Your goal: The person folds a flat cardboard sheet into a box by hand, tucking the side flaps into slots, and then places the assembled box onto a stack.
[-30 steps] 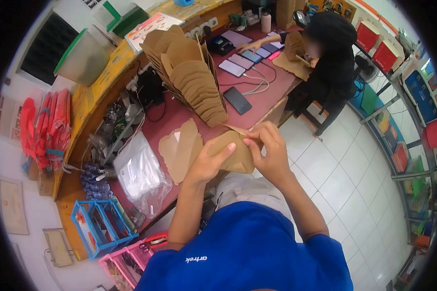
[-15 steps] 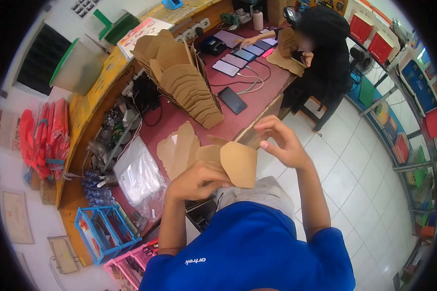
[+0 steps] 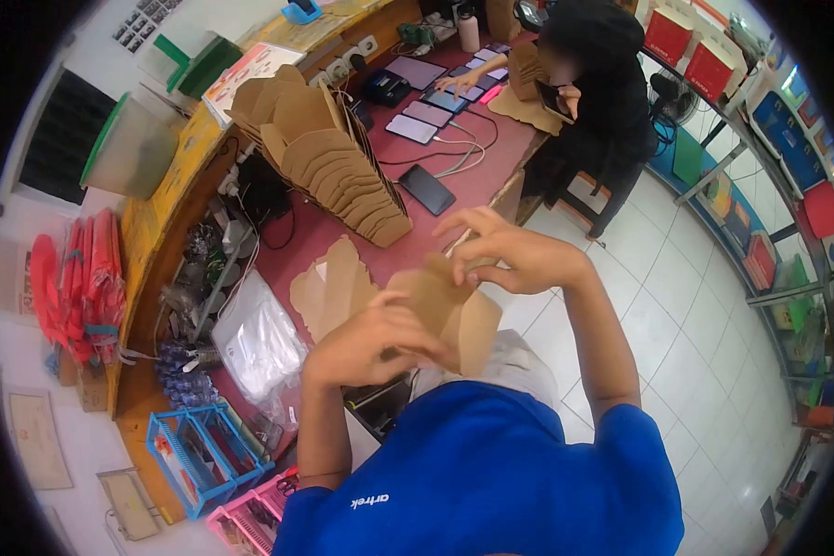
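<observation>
A partly folded brown cardboard box [image 3: 478,332] is held in front of my waist, with its flaps standing up. My left hand [image 3: 375,341] grips its near left side, the fingers curled against the wall. Over the far side, my right hand [image 3: 521,258] has its fingers bent onto an upright flap, thumb and fingertips closed on it. Just beyond my left hand, a flat unfolded cardboard sheet [image 3: 329,289] lies on the table. A tall nested stack of folded cardboard boxes [image 3: 334,176] leans farther back on the red tabletop [image 3: 385,269].
Another person [image 3: 593,102] in black sits at the far right of the table, handling cardboard and a phone. Several phones lie there with cables; a dark phone [image 3: 426,189] is nearer. Clear plastic bags [image 3: 259,338] and a blue basket [image 3: 208,454] are at left.
My right hand has come down and left from above the box onto its flap. The box has turned, and its upper flaps now show. My left hand stays on its side.
</observation>
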A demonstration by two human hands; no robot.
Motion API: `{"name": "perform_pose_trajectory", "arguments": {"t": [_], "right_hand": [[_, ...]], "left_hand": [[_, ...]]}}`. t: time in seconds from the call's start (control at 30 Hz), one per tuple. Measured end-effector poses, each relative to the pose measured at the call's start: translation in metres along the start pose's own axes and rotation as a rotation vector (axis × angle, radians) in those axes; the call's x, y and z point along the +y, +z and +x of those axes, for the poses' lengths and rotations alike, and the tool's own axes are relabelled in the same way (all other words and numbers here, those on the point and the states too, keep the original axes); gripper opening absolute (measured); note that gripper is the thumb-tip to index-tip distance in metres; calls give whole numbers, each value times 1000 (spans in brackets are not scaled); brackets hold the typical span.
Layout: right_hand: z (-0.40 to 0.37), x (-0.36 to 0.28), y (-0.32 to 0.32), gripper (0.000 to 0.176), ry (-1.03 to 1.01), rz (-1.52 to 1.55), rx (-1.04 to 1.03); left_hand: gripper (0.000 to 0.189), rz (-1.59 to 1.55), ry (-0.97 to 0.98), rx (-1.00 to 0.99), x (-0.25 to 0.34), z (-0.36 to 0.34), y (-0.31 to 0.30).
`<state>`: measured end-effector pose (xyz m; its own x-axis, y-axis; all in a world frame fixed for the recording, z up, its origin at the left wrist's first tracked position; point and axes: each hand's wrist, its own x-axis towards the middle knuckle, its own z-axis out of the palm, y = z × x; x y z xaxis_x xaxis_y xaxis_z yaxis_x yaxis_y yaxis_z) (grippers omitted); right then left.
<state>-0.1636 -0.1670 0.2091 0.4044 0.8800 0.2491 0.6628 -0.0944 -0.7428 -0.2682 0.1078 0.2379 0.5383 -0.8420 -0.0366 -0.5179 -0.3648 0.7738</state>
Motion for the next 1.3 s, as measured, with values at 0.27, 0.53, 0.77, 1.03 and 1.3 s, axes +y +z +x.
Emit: {"name": "perform_pose_trajectory", "arguments": {"t": [0.27, 0.53, 0.77, 1.03, 1.3], "right_hand": [[-14, -13, -1, 16, 16, -133, 137], [-24, -27, 3, 18, 43, -117, 244], [-30, -18, 19, 43, -186, -1, 398], [-35, -7, 45, 126, 86, 391, 412], [-10, -56, 48, 117, 212, -16, 528]], "left_hand": [[75, 290, -159, 432, 9, -10, -16], [130, -260, -135, 678, -52, -11, 14], [142, -410, -174, 517, -64, 2, 47], [129, -1040, -437, 628, -34, 5, 39], [91, -682, -129, 836, -101, 1, 65]]}}
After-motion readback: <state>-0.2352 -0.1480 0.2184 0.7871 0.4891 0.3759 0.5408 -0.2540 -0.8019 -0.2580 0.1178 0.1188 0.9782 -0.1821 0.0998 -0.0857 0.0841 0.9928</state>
